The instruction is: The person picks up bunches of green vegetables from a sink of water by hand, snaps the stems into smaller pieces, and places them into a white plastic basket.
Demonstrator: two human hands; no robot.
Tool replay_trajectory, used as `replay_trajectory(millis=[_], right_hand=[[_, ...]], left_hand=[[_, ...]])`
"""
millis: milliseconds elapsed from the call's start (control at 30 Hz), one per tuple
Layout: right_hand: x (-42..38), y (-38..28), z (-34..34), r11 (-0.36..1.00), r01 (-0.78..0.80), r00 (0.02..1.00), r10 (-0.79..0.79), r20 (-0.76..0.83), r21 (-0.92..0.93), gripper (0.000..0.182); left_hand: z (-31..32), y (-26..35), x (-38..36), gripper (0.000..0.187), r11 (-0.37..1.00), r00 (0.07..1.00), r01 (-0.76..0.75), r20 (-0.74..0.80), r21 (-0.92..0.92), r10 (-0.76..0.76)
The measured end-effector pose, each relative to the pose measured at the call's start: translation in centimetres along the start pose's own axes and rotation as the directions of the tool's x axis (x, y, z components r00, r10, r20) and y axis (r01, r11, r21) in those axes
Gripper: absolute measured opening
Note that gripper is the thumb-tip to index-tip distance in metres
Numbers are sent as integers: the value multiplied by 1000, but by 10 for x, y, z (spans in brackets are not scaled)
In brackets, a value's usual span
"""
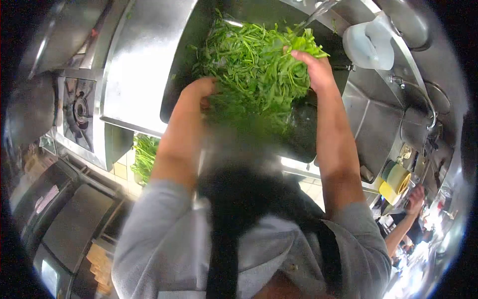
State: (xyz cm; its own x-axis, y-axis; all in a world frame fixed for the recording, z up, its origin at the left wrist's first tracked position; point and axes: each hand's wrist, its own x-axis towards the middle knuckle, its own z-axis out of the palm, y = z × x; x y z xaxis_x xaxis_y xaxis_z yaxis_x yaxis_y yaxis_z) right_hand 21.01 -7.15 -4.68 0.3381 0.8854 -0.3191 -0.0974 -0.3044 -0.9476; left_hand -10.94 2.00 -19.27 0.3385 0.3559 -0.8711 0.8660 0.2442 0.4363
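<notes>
A large heap of leafy greens (249,65) with long green stems fills much of a metal sink (178,67). At the heap's upper right, my right hand (318,70) is closed around a bunch of the greens, thumb on top. On the left side, my left hand (201,89) has its fingers curled into the edge of the heap, partly hidden by leaves. A stream of water or a spout (318,11) comes down at the top, just above the greens near my right hand. The near part of the heap is blurred.
A steel counter (144,60) adjoins the sink on the left, with a gas burner (79,109) beyond. More greens (144,157) lie low at left. A whitish plastic container (368,45) and a second basin (373,119) are to the right. Another person's hand (415,199) shows at far right.
</notes>
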Motion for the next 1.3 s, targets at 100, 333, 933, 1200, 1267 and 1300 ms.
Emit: replay_trajectory(millis=[100,333,933,1200,1267,1300], right_hand=[[7,-26,7,994,-82,996,83,15,-70,46],[-11,-103,35,993,26,970,3,245,-117,53],[-43,-28,2,856,62,998,-39,54,-513,105],[-71,-71,-43,617,73,996,3,94,-783,51],[-68,-68,-50,545,86,993,22,117,-834,49],[-66,-69,-57,546,107,993,-17,117,-831,46]], left_hand=[[-24,55,-43,79,990,989,-141,37,-19,141],[-10,189,-97,86,416,586,-757,-241,-504,774],[35,233,-69,51,145,742,-470,-301,-871,599],[15,239,-83,43,468,725,-593,-181,-656,664],[4,236,-76,47,499,719,-559,-87,-662,690],[-4,237,-71,48,543,732,-559,-65,-626,678]])
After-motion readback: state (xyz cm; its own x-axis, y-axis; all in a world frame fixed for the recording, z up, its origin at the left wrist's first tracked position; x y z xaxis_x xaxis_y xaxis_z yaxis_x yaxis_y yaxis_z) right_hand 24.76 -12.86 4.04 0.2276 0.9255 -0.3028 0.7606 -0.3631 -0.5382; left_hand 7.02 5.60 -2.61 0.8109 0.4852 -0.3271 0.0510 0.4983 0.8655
